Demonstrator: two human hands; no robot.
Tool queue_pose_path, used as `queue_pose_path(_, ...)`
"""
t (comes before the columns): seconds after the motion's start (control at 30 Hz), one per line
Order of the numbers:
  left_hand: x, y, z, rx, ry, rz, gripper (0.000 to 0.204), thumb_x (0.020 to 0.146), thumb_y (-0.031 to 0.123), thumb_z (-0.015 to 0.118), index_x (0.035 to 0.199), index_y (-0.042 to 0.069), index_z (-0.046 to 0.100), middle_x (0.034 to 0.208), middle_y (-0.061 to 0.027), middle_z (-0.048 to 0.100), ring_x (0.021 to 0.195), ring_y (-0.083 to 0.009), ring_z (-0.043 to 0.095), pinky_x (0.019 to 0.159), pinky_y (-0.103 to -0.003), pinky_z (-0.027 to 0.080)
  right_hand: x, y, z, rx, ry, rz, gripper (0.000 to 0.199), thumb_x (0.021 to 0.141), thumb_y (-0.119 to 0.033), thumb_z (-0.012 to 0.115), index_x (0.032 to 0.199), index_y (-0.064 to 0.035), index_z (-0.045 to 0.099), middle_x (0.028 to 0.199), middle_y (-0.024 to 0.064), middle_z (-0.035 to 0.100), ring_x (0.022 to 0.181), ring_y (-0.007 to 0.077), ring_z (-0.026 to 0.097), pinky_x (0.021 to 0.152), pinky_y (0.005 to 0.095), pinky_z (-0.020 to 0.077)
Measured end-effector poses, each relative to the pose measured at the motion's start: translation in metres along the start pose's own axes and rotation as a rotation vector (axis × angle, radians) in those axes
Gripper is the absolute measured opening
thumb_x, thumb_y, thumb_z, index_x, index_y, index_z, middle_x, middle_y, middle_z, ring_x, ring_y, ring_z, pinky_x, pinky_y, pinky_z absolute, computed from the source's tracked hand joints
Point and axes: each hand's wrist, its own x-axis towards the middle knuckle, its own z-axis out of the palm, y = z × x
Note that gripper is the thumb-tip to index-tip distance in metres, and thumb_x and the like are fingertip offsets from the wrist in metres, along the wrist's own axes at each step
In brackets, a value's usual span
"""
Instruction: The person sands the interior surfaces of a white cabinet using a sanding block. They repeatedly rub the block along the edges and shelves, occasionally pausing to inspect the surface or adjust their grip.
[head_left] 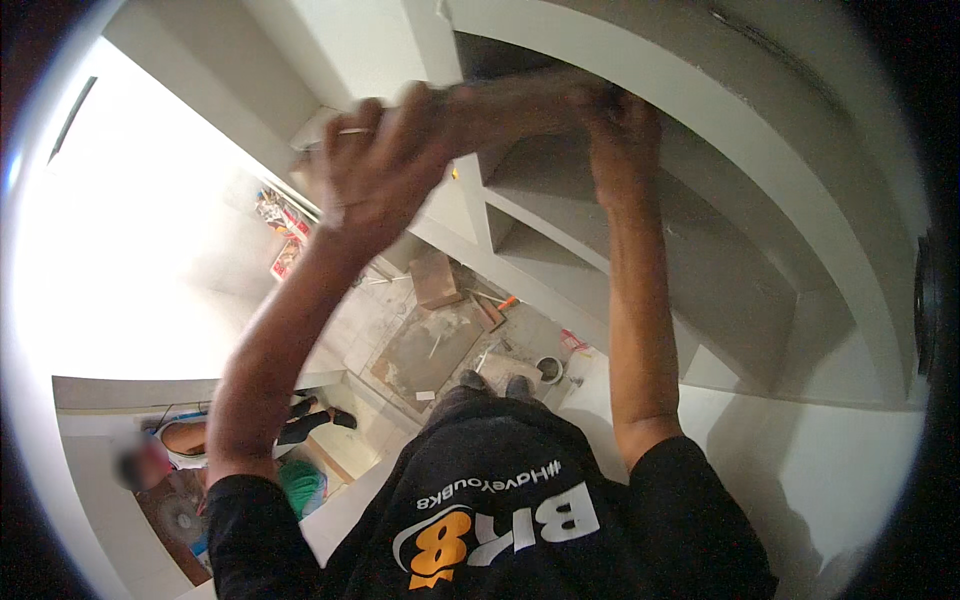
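Note:
A long, narrow brown board (515, 110), smeared by motion, is held up in front of a built-in shelf unit (560, 245). My left hand (385, 165) grips it toward its left end, fingers bent over the top edge. Around the right end my right hand (625, 140) is closed. Tilted slightly, the board's right end sits higher in the picture than its left. It crosses the dark upper opening of the pale grey shelving, and I cannot tell whether it touches the frame. Blur hides its face and exact material.
A curved grey edge (800, 190) arches over the shelves at right. Near my feet on the floor stand a bucket (549, 370), a brown box (433, 280) and an orange-handled tool (507, 302). Another person (185, 440) is at lower left, beside a fan (180, 518).

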Motion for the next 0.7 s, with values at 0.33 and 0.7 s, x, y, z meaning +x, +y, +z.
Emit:
queue_pose_path(0.33,-0.072,-0.003,-0.010,-0.077,-0.118,-0.070,0.075,0.081,0.022,0.081,0.149,0.035,0.052,0.130,-0.0057,0.056,0.109,-0.0280,0.058,0.090,-0.050,0.043,-0.061,-0.010,0.038,-0.260,-0.035,0.187,0.059,0.087,-0.036,0.084,0.129,0.0000,0.064,0.118,0.0135,0.072,0.109,0.0243,0.068,0.097,0.0392,0.0530)
queue_pose_path(0.7,-0.063,0.011,0.017,-0.205,-0.093,-0.127,0.070,0.083,0.026,0.073,0.150,0.033,0.053,0.127,-0.0011,0.053,0.108,-0.0218,0.052,0.087,-0.044,0.041,-0.037,0.012,0.022,-0.025,0.037,0.367,0.054,0.085,-0.026,0.087,0.129,-0.0032,0.066,0.117,0.0112,0.073,0.114,0.0242,0.066,0.106,0.0400,0.0461)
